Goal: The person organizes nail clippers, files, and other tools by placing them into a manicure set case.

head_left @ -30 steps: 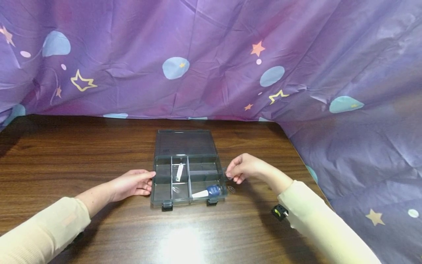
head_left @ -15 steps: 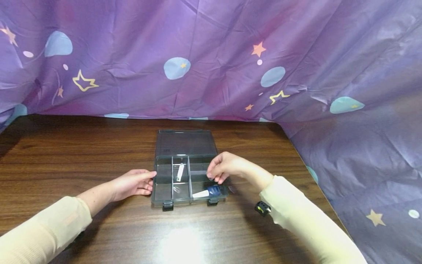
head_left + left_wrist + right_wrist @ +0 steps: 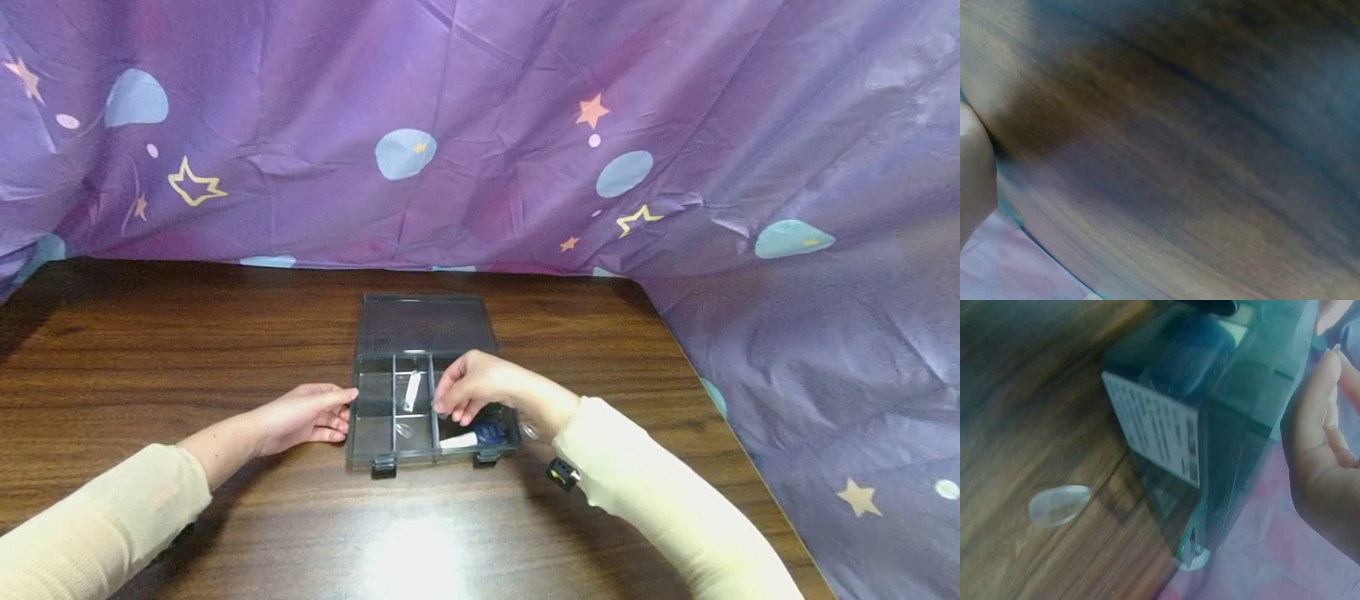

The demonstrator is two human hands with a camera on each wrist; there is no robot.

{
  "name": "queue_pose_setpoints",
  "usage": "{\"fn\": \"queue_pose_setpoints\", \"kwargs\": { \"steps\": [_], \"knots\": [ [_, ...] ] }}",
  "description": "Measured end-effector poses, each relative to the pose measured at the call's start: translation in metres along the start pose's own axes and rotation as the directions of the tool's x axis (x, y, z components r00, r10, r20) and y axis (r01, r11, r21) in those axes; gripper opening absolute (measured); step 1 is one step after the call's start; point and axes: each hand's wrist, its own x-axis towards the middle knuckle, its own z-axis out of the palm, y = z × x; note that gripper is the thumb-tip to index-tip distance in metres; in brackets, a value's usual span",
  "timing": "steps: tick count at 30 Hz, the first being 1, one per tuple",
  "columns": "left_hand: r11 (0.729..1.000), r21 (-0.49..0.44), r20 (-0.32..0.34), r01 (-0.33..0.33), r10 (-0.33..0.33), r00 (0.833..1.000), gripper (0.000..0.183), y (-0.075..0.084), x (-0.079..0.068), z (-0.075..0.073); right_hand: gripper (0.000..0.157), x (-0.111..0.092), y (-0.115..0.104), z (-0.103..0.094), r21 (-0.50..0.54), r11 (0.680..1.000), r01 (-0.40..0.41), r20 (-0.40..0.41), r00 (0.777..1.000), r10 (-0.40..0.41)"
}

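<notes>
While left hand point(image 3: 311, 414) touches box point(image 3: 375, 429), right hand point(image 3: 477, 386) moved leftward, above it.

2 arms point(image 3: 127, 508) extended forward, left hand point(image 3: 309, 415) with thumb point(image 3: 339, 398) straight, right hand point(image 3: 474, 387) in a pinch

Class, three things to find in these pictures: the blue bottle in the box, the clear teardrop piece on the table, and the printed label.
Blue bottle point(image 3: 490, 432): head view, on its blue body.
Clear teardrop piece point(image 3: 1059, 507): right wrist view, middle.
Printed label point(image 3: 1152, 428): right wrist view, centre of its face.
</notes>
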Motion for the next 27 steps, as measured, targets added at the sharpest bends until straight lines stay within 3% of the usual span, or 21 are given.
{"fn": "queue_pose_setpoints", "kwargs": {
  "steps": [8, 23, 27],
  "knots": [
    [1.000, -0.003, -0.003, 0.012, -0.012, 1.000, 0.018, 0.0014, -0.0004, 0.0007, 0.016, 0.0046, -0.0020, 0.0073, -0.015, 1.000, -0.001, -0.003, 1.000, 0.001],
    [1.000, -0.007, 0.000, 0.005, -0.005, 1.000, 0.018, 0.0006, -0.0012, 0.0010, 0.015, 0.0010, 0.0032, 0.0016, 0.002, 1.000, 0.026, 0.014, 1.000, -0.026],
    [1.000, -0.010, 0.002, 0.000, 0.000, 1.000, 0.019, 0.0005, -0.0007, 0.0013, 0.014, -0.0035, 0.0037, -0.0016, -0.105, 0.993, 0.044, -0.029, 0.998, -0.048]
  ]
}}
